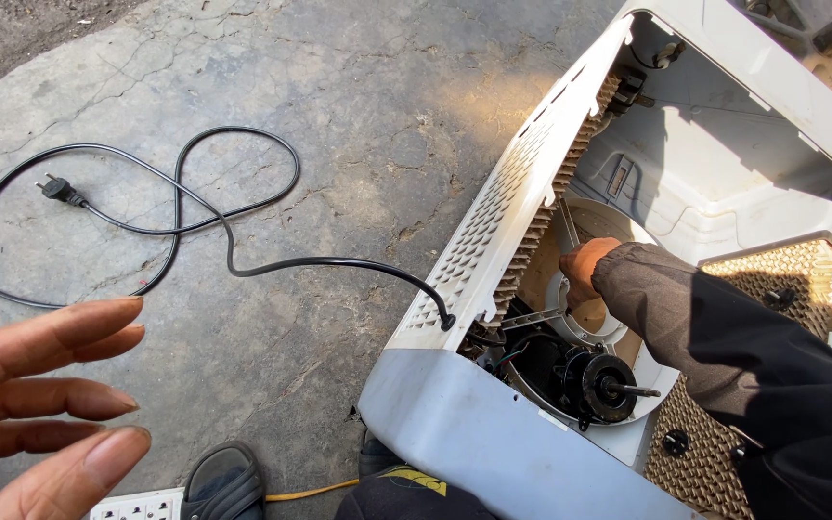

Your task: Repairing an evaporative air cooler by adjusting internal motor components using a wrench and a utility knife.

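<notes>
My left hand hovers at the lower left with fingers spread and nothing in it, above the concrete. My right hand, in a dark sleeve, reaches inside an opened white air cooler lying on its side. Its fingers curl on the white ring-shaped fan housing deep in the body; the fingertips are hidden. Just below sits the black fan motor with its bare shaft pointing right. Brown honeycomb pads line the cooler's sides.
A black power cord loops across the cracked concrete from the cooler's grille to a plug at far left. A white power strip, a yellow cable and a dark sandal lie at the bottom edge.
</notes>
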